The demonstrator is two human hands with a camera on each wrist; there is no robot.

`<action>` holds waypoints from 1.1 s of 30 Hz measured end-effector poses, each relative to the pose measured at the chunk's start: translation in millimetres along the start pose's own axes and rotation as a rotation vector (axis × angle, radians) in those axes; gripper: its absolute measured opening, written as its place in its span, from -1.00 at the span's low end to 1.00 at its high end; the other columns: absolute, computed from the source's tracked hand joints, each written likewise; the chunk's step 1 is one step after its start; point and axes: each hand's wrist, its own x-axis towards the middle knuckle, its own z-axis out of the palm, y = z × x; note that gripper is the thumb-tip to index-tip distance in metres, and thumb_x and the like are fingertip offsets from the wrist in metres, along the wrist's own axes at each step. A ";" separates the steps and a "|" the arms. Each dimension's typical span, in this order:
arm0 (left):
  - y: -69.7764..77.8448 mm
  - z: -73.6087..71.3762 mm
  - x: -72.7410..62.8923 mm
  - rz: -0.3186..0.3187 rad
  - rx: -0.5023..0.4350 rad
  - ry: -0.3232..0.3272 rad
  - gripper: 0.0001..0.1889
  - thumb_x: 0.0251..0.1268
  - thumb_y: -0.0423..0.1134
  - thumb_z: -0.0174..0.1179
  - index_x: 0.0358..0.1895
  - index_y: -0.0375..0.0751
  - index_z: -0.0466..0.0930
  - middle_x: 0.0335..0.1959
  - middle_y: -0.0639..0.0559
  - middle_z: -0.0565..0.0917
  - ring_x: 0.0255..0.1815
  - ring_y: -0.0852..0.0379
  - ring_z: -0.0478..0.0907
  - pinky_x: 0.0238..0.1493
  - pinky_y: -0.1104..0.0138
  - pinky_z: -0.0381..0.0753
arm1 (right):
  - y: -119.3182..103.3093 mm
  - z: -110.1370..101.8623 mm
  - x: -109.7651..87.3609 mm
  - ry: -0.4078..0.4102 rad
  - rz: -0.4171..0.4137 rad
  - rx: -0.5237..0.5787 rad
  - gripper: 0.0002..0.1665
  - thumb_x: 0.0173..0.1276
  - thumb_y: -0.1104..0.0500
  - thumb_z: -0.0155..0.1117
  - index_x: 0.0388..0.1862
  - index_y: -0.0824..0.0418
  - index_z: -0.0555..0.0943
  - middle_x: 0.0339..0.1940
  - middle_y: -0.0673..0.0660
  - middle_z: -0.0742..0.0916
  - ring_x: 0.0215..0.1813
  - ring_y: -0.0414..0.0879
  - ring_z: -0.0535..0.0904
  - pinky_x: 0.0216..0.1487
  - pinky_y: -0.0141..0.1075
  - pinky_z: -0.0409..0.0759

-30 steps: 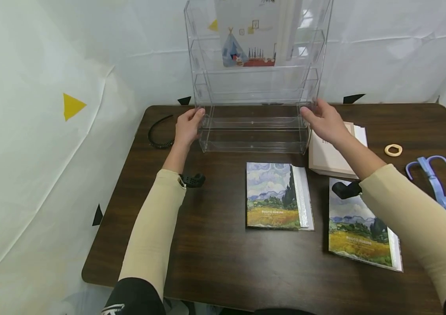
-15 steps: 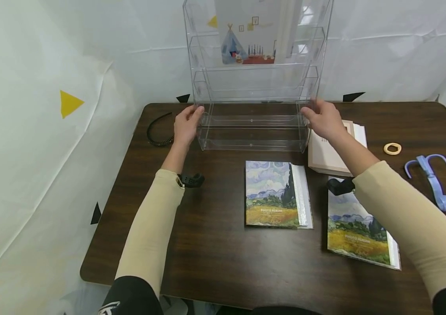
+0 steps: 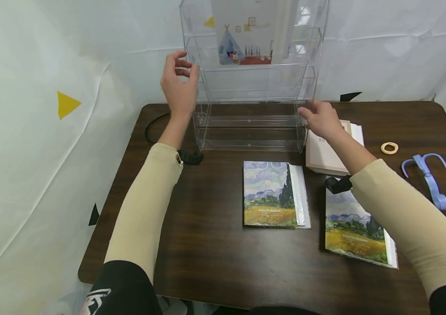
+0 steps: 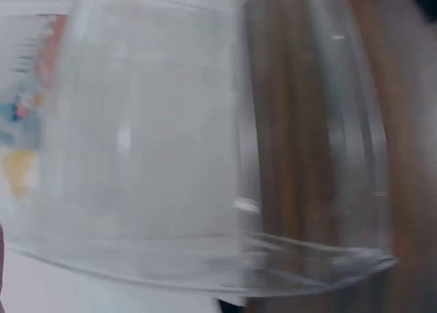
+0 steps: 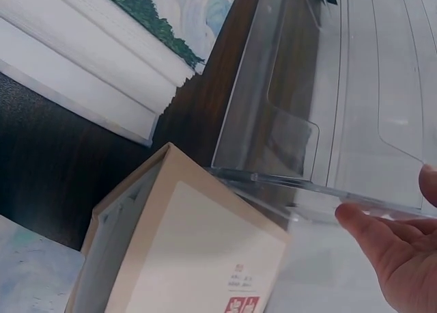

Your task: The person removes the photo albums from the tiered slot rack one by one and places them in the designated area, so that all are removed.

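Note:
A clear acrylic tiered display rack (image 3: pixel 250 96) stands at the back of the dark table, holding an illustrated sheet or booklet (image 3: pixel 242 43) in its upper part. My left hand (image 3: pixel 180 85) is raised beside the rack's left side, its fingers loosely bent and nothing visible in its grasp. Only a sliver of it shows in the left wrist view, where the rack is blurred. Lower down on the other side, my right hand (image 3: pixel 321 119) pinches the rack's right side panel between thumb and fingers; in the right wrist view the fingers (image 5: pixel 365 227) lie along that panel.
Two photo albums with painted covers, a middle one (image 3: pixel 272 194) and a right one (image 3: pixel 354 232), lie in front. A thick beige book or album (image 3: pixel 325 151) sits beside the rack. Further right are a tan ring (image 3: pixel 389 148) and a blue hook-shaped holder (image 3: pixel 429 179). A black band (image 3: pixel 149 129) lies left.
My left hand has let go of the rack's lower left side and moved up alongside it. My right hand stays at the right side. The rack keeps its place.

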 end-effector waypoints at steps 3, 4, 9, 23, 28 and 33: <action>20.1 10.3 20.0 0.024 -0.006 -0.108 -0.59 0.25 -0.31 0.35 0.16 -0.24 0.53 -0.13 -0.09 0.62 -0.19 0.08 0.55 -0.09 0.42 0.49 | 0.6 -0.8 -0.4 -0.006 0.002 -0.002 -0.20 0.61 -0.08 -0.11 0.55 0.41 0.01 0.41 0.48 0.35 0.23 0.35 0.49 0.22 0.11 0.46; 25.6 12.8 26.1 0.019 -0.002 -0.145 -0.53 0.25 -0.28 0.36 0.21 -0.23 0.50 -0.08 -0.08 0.61 -0.12 0.09 0.54 -0.05 0.46 0.47 | 0.2 -0.6 -0.5 -0.010 0.005 -0.001 -0.20 0.61 -0.08 -0.11 0.55 0.42 0.00 0.41 0.48 0.35 0.23 0.35 0.49 0.22 0.11 0.45; 42.3 23.3 50.1 -0.105 -0.008 -0.321 -0.26 0.25 -0.16 0.37 0.46 -0.21 0.25 0.23 -0.04 0.51 0.19 0.14 0.45 0.14 0.52 0.37 | -2.1 2.5 -1.6 -0.026 0.020 0.006 -0.20 0.61 -0.07 -0.10 0.54 0.44 0.01 0.42 0.48 0.33 0.24 0.36 0.48 0.24 0.13 0.43; 63.5 55.9 65.5 -0.332 0.089 -0.466 -0.39 0.30 -0.01 0.31 0.34 -0.08 0.32 0.22 0.02 0.50 0.22 0.22 0.43 0.11 0.51 0.40 | -3.5 3.4 0.0 -0.019 0.024 0.010 -0.25 0.61 -0.06 -0.08 0.49 0.46 0.15 0.36 0.47 0.41 0.26 0.34 0.47 0.23 0.11 0.45; 61.3 60.1 63.6 -0.329 0.121 -0.429 -0.38 0.31 0.02 0.29 0.31 -0.12 0.29 0.29 0.04 0.46 0.28 0.24 0.37 0.18 0.55 0.31 | -3.8 4.0 1.0 -0.020 0.024 0.016 -0.24 0.61 -0.07 -0.08 0.51 0.45 0.11 0.39 0.46 0.39 0.28 0.33 0.45 0.24 0.09 0.44; 59.6 62.0 62.4 -0.311 0.065 -0.408 -0.40 0.34 -0.03 0.27 0.33 -0.12 0.24 0.34 0.03 0.42 0.35 0.26 0.30 0.29 0.57 0.19 | -4.7 4.4 1.1 -0.015 0.022 0.010 -0.24 0.61 -0.07 -0.09 0.52 0.44 0.10 0.39 0.46 0.38 0.29 0.33 0.45 0.24 0.09 0.45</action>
